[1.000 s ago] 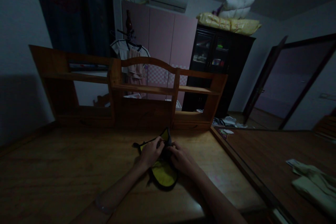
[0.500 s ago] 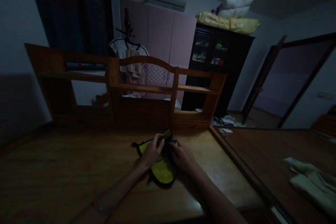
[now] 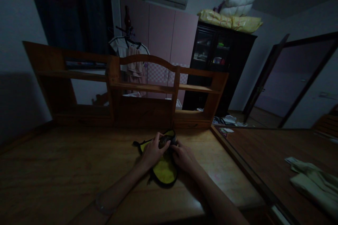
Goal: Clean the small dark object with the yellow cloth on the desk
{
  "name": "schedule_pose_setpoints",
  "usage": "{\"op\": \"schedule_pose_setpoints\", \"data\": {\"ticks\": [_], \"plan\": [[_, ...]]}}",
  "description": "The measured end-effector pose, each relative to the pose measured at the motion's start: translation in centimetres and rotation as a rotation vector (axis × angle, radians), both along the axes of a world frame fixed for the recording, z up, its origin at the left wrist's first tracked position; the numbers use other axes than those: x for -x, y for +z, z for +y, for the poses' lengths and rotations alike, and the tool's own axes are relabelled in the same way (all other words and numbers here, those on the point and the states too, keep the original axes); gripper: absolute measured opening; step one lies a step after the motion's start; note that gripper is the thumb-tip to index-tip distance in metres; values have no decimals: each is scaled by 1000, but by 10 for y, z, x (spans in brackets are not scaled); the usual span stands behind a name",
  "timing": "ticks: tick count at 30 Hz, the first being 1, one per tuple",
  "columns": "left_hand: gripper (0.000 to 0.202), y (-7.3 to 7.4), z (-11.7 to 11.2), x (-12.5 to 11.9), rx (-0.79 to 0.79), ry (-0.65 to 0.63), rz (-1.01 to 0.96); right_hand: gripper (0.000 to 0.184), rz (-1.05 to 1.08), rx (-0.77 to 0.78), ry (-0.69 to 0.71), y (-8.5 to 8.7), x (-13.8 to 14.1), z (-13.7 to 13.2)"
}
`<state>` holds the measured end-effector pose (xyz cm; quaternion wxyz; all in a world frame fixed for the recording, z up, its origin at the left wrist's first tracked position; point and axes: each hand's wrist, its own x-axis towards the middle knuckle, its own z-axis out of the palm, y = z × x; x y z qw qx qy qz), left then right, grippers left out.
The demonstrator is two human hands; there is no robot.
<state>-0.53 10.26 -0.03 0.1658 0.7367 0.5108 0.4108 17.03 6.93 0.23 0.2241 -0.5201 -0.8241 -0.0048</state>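
A small yellow cloth piece with black trim (image 3: 164,170) lies on the wooden desk (image 3: 66,168) in front of me. My left hand (image 3: 151,152) rests on its upper left part, fingers curled and pinching its dark top edge. My right hand (image 3: 184,157) is closed on the same edge from the right, touching the left fingertips. A black strap end (image 3: 136,144) sticks out to the left. The room is dim, so the cloth's exact shape is hard to make out.
A wooden shelf unit (image 3: 126,91) stands along the desk's back edge. To the right lies a dark wooden surface with folded pale cloth (image 3: 311,182). Behind are a pink wardrobe (image 3: 163,45), a dark cabinet (image 3: 219,63) and a doorway (image 3: 295,81).
Both hands stay on the yellow cloth and have shifted slightly up along its top edge; the left fingers curl further over the dark trim. The view has tilted a little.
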Motion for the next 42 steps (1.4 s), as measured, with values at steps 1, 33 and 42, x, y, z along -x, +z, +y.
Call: {"op": "schedule_pose_setpoints", "data": {"ticks": [1,33,42], "plan": [[39,1,-2,-1,7,-8,-2,37,-2,-5,16,0,0,0],[36,-6,4,1,-68,-75,39,33,-42,-127,232,1,5,1],[42,-5,0,2,-34,-60,149,28,-64,-179,271,-2,5,5]]}}
